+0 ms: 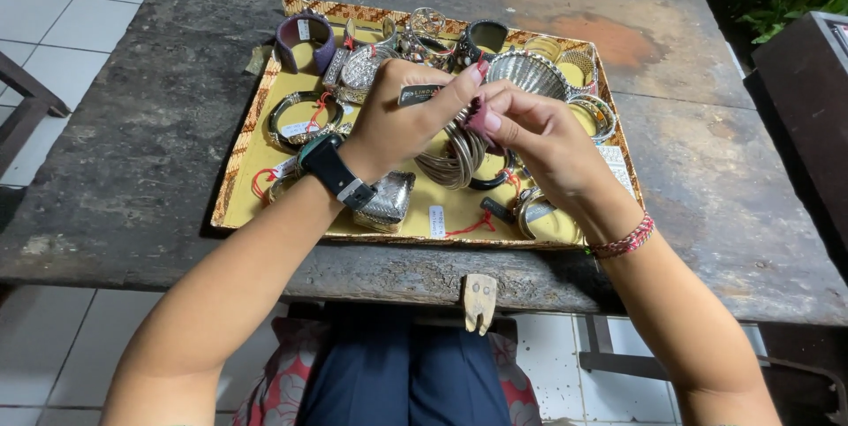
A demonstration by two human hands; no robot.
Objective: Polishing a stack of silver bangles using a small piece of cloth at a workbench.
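Our left hand [397, 121] and right hand [539, 139] meet over the tray [231, 180] on the bench [132, 161]. Left grips a stack of thin silver bangles [452, 157] plus a small dark tag [418, 93]; right pinches the tag string, fingertips closed. Behind them: silver bowl-shaped cuff [528, 73], purple cuff [305, 40].
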